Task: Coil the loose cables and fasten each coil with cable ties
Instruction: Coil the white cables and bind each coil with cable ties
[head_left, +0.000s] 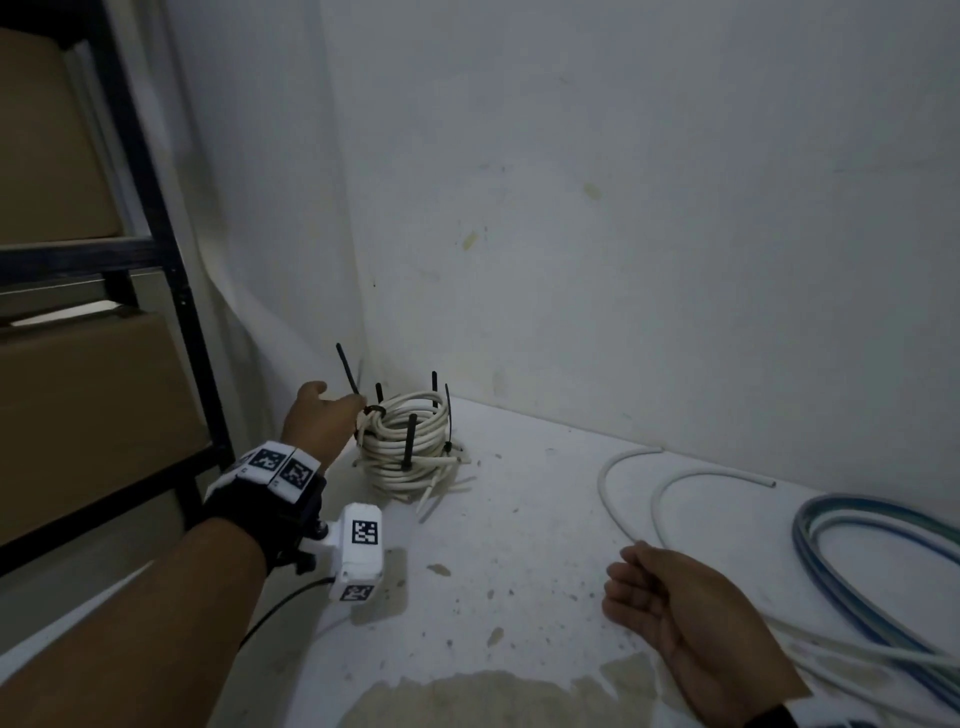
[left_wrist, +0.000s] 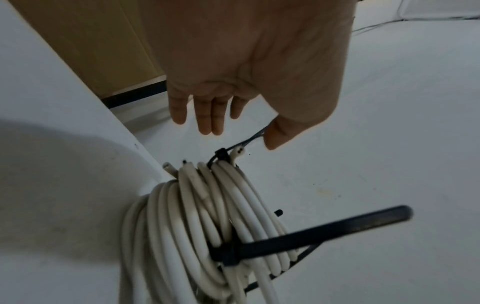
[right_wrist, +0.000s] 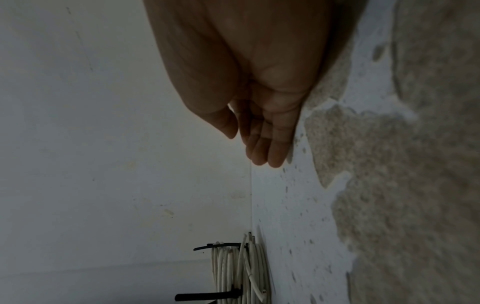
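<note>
A coil of white cable (head_left: 410, 447) lies in the room's corner, bound by several black cable ties (head_left: 410, 439) whose tails stick up. My left hand (head_left: 332, 410) reaches the coil's left side with straight fingers. In the left wrist view the coil (left_wrist: 197, 216) is below the hand (left_wrist: 233, 107), and the thumb touches the tail of one tie (left_wrist: 249, 140); another tie (left_wrist: 311, 232) juts out right. My right hand (head_left: 654, 587) hovers over the floor, loosely curled and holding nothing, beside a loose white cable (head_left: 608, 499). The right wrist view shows that hand (right_wrist: 259, 139) and the coil (right_wrist: 239, 271) far off.
A black metal shelf frame (head_left: 156, 260) with cardboard boxes (head_left: 78, 415) stands at the left. White walls (head_left: 623, 208) meet behind the coil. Blue and white cables (head_left: 831, 561) curve across the floor at the right. A patch of bare worn floor (head_left: 493, 696) lies near me.
</note>
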